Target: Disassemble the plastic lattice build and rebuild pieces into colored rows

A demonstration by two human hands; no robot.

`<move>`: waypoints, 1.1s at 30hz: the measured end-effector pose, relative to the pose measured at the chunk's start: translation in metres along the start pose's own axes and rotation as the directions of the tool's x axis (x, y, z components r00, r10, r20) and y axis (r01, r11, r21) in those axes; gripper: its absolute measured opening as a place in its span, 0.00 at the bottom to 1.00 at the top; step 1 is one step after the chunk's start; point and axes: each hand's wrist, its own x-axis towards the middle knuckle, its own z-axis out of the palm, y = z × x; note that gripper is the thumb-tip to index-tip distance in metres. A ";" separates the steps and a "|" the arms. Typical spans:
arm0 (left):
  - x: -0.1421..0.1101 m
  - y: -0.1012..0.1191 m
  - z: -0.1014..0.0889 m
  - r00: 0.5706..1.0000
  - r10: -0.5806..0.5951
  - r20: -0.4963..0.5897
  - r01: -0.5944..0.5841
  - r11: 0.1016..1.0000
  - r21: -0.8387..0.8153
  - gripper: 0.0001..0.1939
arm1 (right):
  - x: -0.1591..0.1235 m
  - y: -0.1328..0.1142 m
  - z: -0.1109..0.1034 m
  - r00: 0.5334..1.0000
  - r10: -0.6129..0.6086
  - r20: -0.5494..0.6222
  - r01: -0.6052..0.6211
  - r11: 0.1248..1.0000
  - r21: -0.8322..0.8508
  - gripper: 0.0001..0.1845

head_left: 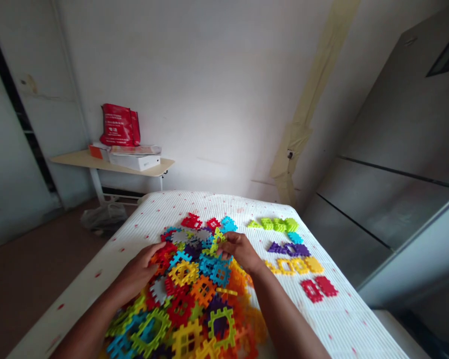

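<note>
A big heap of coloured plastic waffle blocks (194, 289) lies on a white ribbed cover (344, 319) over a bed. My left hand (140, 271) rests on the heap's left side, fingers curled onto an orange and red block. My right hand (239, 249) is at the heap's far edge, its fingers pinched on a light-green block (217, 240). To the right lie sorted rows: green blocks (277, 224), purple blocks (289, 249) with a blue one, yellow blocks (295, 266) and red blocks (319, 288).
A grey fridge (404, 164) stands close on the right. A small wooden table (108, 163) against the back wall carries a red bag (120, 124) and a white box (134, 160). A plastic bag (103, 217) lies on the brown floor at left.
</note>
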 end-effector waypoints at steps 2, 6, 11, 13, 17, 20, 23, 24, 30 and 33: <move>0.001 0.004 0.000 0.999 0.028 -0.031 -0.027 0.999 0.026 0.26 | -0.006 -0.007 -0.001 1.000 0.003 0.029 -0.005 0.999 0.046 0.17; -0.007 0.032 -0.005 0.999 -0.011 -0.038 0.010 1.000 -0.009 0.27 | -0.012 -0.013 0.003 0.998 -0.021 0.063 0.021 1.000 -0.008 0.16; -0.026 0.078 -0.007 0.987 -0.090 0.132 0.131 0.931 -0.342 0.24 | -0.025 -0.025 0.021 0.956 -0.288 0.057 0.290 0.893 -0.343 0.07; -0.031 0.085 -0.001 0.985 -0.092 0.149 0.149 0.888 -0.435 0.23 | -0.032 -0.033 0.030 0.904 -0.412 0.114 0.422 0.817 -0.392 0.11; -0.032 0.082 0.016 0.961 -0.105 0.257 0.240 0.778 -0.580 0.20 | -0.040 -0.043 0.041 0.834 -0.497 0.239 0.552 0.760 -0.343 0.15; -0.032 0.076 0.023 0.943 -0.121 0.309 0.302 0.700 -0.647 0.17 | -0.040 -0.041 0.043 0.827 -0.489 0.277 0.560 0.752 -0.346 0.15; -0.031 0.074 0.022 0.934 -0.126 0.335 0.328 0.677 -0.659 0.13 | -0.036 -0.034 0.042 0.834 -0.497 0.239 0.552 0.765 -0.332 0.14; -0.030 0.074 0.022 0.937 -0.125 0.326 0.320 0.681 -0.659 0.13 | -0.033 -0.030 0.041 0.842 -0.498 0.209 0.540 0.772 -0.335 0.14; -0.027 0.075 0.022 0.968 -0.233 0.096 0.241 0.744 -0.623 0.16 | -0.020 -0.015 0.021 0.926 -0.355 -0.127 0.267 0.856 -0.443 0.12; -0.029 0.079 0.024 0.970 -0.234 0.068 0.230 0.788 -0.571 0.16 | -0.023 -0.023 0.017 0.937 -0.337 -0.092 0.247 0.824 -0.510 0.13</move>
